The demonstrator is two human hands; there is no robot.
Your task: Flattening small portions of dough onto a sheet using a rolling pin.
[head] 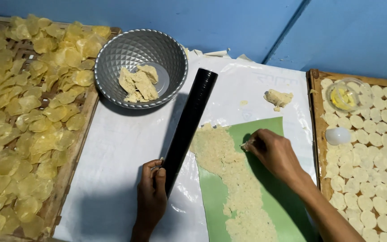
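We're looking down at a worktop (122, 148) covered in white plastic, with a big woven tray (63, 179) on the left that's heaped with dried, translucent yellow chips (27, 103). On the right, another wooden tray (315, 134) is holding neat rows of pale raw rounds (372, 170), and it's looking nearly filled as far as we can see. A small clear bowl (348, 94) and a white ball-shaped thing (337, 136) are sitting on top of those rounds.

In the middle, a green sheet (274, 210) is carrying a long strip of flattened dough (234, 179), ragged at the edges, and no rounds are cut from it yet. The grey metal bowl (140, 67) at the back is holding a few more lumps of dough (138, 83), and a small lump (278, 97) is lying loose on the plastic, so there's plenty left to roll.

The left hand (152, 192) is wrapping its fingers around the lower end of a black roller (189, 121), which is lying slanted just beside the strip. The right hand (274, 152) is pinching at the strip's upper edge, fingers closed on a bit of dough.
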